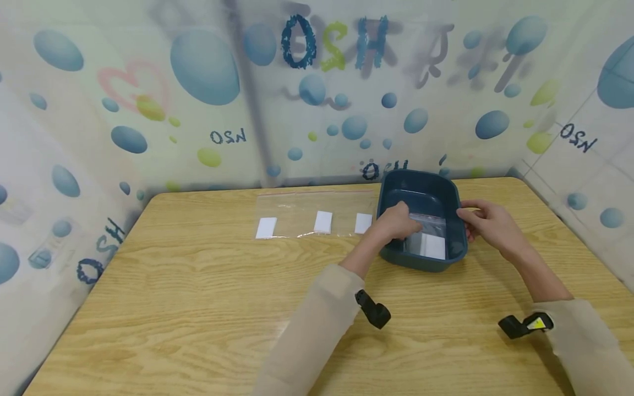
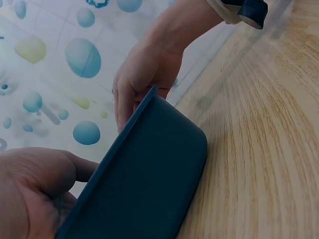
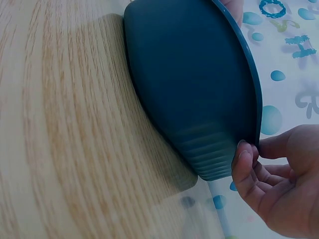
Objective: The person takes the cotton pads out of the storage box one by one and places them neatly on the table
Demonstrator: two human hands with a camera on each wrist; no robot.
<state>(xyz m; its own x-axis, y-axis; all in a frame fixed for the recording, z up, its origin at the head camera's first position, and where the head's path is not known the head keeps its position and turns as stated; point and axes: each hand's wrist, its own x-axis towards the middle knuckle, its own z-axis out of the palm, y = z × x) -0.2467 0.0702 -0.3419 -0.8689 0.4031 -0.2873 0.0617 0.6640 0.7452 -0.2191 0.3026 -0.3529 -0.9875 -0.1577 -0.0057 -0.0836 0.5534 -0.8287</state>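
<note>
So the right fingers (image 3: 244, 174) are pinching the rim of the dark blue bin (image 1: 421, 265), thumb on one side and the rest curled on the other. The left fingers (image 1: 408, 225) dip inside over the opposite rim, right by the top of a clear bag (image 1: 415, 245); can't tell if they're actually gripping it or just touching.

Edges and room: the bin sits between both sets of fingers, close to the far edge of the counter (image 1: 223, 308), with the wall (image 1: 436, 104) just past that. Right of the right fingers there's a fairly narrow strip of wood before the side edge. The long stretch is left of the left fingers and back toward the sleeves (image 1: 317, 324). Just left of the left fingers, a row of clear plastic bags (image 1: 292, 212) runs almost up to the bin, so that side's tighter along the back.

Materials: bin is a smooth rounded rectangle, plastic-looking, with ridged-looking bands near the right fingers. The bag below the left fingers is thin, shiny film with a white rectangle (image 1: 436, 247) low in it. The row has three more white rectangles (image 1: 323, 222) and a reddish strip along the top. Counter's pale, streaky wood grain, sleeves are plain beige.
</note>
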